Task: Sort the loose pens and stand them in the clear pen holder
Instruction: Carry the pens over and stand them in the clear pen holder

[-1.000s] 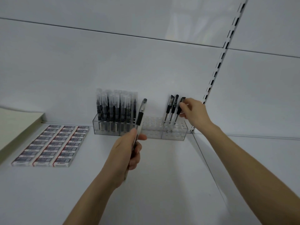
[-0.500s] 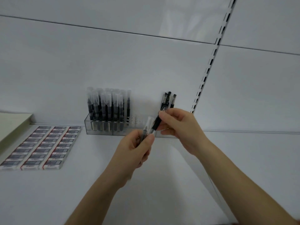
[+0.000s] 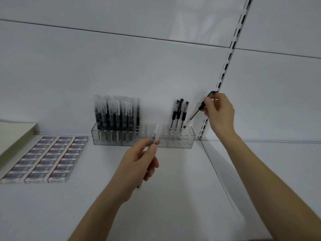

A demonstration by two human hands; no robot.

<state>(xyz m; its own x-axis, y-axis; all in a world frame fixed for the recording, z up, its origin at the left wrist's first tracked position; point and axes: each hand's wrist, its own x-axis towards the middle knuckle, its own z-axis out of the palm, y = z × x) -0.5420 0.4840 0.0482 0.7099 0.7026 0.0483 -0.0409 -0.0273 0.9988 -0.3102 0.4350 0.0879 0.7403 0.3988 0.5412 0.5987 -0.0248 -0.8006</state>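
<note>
A clear pen holder (image 3: 180,143) stands against the white back wall. Its left section is packed with several clear-capped pens (image 3: 116,117); three black-clipped pens (image 3: 178,113) stand in its right section. My right hand (image 3: 219,113) pinches a black-clipped pen (image 3: 199,108) near its top, tilted, with its tip just above the holder's right end. My left hand (image 3: 139,162) grips a clear-capped pen (image 3: 156,134) in front of the holder's middle, its cap pointing up and away.
Rows of boxed erasers (image 3: 46,157) lie flat on the white shelf at the left, beside a pale board (image 3: 12,134). A slotted metal upright (image 3: 224,72) runs up the wall just right of the holder.
My right hand took the black-clipped pen from my left hand and carried it up and right to the holder's right end. My left hand keeps the clear-capped pen.
</note>
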